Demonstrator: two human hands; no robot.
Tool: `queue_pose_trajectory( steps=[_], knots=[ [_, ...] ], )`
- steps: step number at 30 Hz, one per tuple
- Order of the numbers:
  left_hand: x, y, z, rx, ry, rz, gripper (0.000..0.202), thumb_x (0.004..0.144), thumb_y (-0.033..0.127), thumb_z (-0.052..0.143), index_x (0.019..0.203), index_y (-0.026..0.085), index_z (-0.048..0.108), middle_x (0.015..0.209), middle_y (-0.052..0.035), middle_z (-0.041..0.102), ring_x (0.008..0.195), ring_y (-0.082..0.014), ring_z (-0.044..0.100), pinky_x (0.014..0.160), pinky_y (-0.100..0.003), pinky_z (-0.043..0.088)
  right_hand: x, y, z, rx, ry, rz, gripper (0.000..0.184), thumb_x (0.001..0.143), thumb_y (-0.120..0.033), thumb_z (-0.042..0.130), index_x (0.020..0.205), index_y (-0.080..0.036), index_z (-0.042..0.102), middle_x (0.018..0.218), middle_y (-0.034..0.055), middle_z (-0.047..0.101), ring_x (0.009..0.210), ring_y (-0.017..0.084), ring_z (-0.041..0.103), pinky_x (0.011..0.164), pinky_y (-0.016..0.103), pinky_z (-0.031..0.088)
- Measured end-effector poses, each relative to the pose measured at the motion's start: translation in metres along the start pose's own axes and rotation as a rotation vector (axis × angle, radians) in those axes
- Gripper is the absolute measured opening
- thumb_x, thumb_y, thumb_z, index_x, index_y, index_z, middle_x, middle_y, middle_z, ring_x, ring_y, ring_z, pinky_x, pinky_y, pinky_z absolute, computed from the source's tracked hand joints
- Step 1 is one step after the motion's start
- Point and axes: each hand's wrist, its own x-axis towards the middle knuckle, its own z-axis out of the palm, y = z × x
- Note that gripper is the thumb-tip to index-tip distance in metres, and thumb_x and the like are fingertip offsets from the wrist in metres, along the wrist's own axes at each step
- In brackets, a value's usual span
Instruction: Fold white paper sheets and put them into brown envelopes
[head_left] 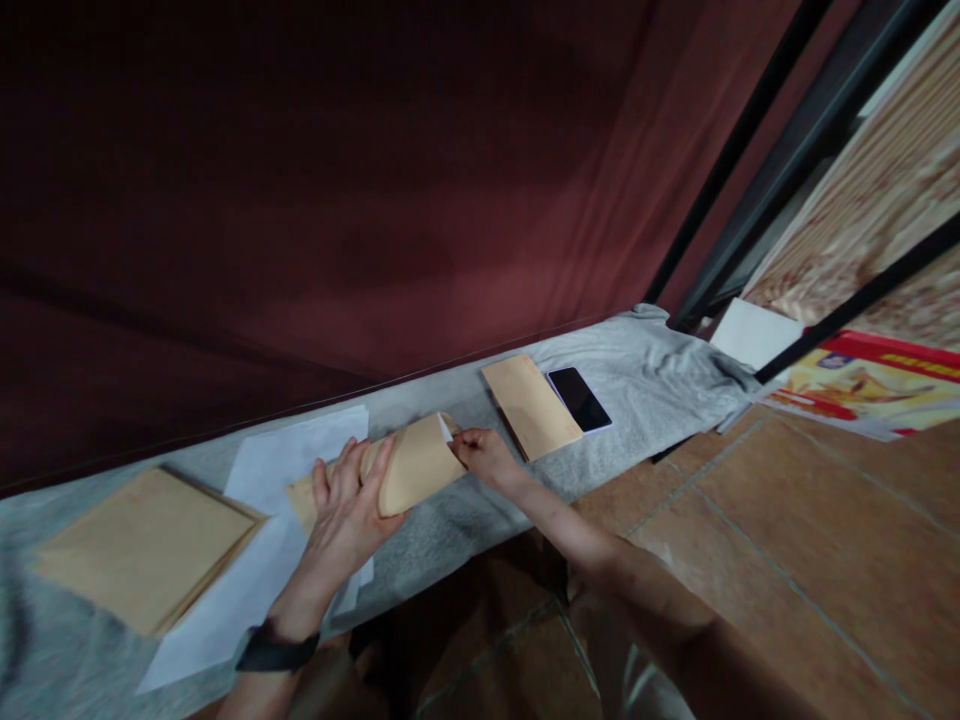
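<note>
A brown paper envelope (421,465) lies crosswise on the cloth-covered bench, its open end toward the right. My left hand (349,505) is closed over its left part, fingers on top and thumb along the near edge. At the open end, my right hand (484,455) pinches with its fingertips beside a strip of white paper (445,428) that pokes out of the mouth. Most of that paper is hidden inside the envelope. Under and beside my left forearm spread white sheets (281,455). A stack of brown envelopes (150,545) rests on the sheets' left side.
Right of my hands, another brown envelope (531,405) lies beside a dark-screened phone (580,398). Grey cloth (652,370) covers the narrow bench. A dark red curtain (420,250) hangs behind it. Black poles (739,150) and a colourful printed box (870,385) stand right, above the tiled floor (810,510).
</note>
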Motion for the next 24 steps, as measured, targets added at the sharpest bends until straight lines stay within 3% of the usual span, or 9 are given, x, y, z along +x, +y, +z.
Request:
queue_pose_trajectory(
  steps=[3,6,13,15,19,22,24],
  knots=[
    [0.000,0.000,-0.001,0.001,0.010,0.017,0.091,0.084,0.039,0.063,0.160,0.022,0.017,0.151,-0.0233,0.039,0.150,-0.0410,0.026,0.119,-0.067,0.008,-0.001,-0.002,0.002,0.002,0.046,-0.023,0.013,0.076,-0.032,0.062,0.075,-0.021,0.068,0.061,-0.0051,0.056,0.058,0.012,0.046,0.056,0.023,0.034],
    [-0.001,0.000,-0.001,-0.001,0.011,0.023,0.092,0.084,0.038,0.064,0.161,0.022,0.016,0.152,-0.0229,0.038,0.151,-0.0405,0.025,0.119,-0.067,0.008,-0.003,-0.006,0.004,-0.006,0.120,-0.069,0.009,0.074,-0.027,0.062,0.082,-0.024,0.064,0.071,-0.0045,0.060,0.067,0.014,0.053,0.064,0.025,0.040],
    [-0.001,-0.002,0.001,-0.016,0.001,0.027,0.094,0.081,0.037,0.068,0.161,0.021,0.021,0.156,-0.0232,0.036,0.151,-0.0413,0.024,0.120,-0.068,0.007,-0.006,-0.007,0.006,0.035,0.240,-0.066,0.045,0.069,-0.020,0.067,0.112,-0.027,0.056,0.071,-0.0083,0.057,0.066,0.014,0.055,0.067,0.026,0.042],
    [-0.001,-0.002,0.000,-0.018,-0.005,0.022,0.094,0.081,0.036,0.068,0.161,0.022,0.021,0.158,-0.0228,0.034,0.152,-0.0414,0.023,0.120,-0.068,0.006,-0.005,-0.007,0.007,0.086,0.229,-0.009,0.043,0.066,-0.019,0.069,0.107,-0.026,0.059,0.070,-0.0076,0.058,0.065,0.014,0.055,0.065,0.027,0.042],
    [0.000,0.001,-0.004,-0.014,-0.009,0.008,0.091,0.083,0.034,0.069,0.161,0.025,0.022,0.167,-0.0204,0.019,0.154,-0.0426,0.013,0.119,-0.069,0.004,-0.004,-0.008,0.006,0.298,0.097,0.188,0.017,0.067,-0.028,0.070,0.080,-0.021,0.062,0.062,-0.0045,0.059,0.059,0.015,0.055,0.059,0.028,0.042],
    [0.004,0.009,-0.007,-0.079,0.089,-0.104,0.089,0.086,0.044,0.068,0.161,0.025,0.022,0.169,-0.0194,0.009,0.155,-0.0438,0.010,0.119,-0.070,0.006,-0.006,-0.011,0.004,0.452,0.168,0.266,0.021,0.061,-0.029,0.073,0.075,-0.022,0.059,0.062,-0.0046,0.061,0.059,0.015,0.057,0.057,0.027,0.043],
    [0.005,0.018,-0.007,-0.197,0.204,-0.264,0.089,0.088,0.051,0.066,0.160,0.023,0.022,0.168,-0.0205,0.011,0.155,-0.0416,0.013,0.121,-0.066,0.013,-0.008,-0.014,0.002,0.548,0.248,0.295,0.024,0.056,-0.027,0.073,0.073,-0.022,0.058,0.063,-0.0051,0.062,0.059,0.015,0.058,0.055,0.026,0.043]
  ],
)
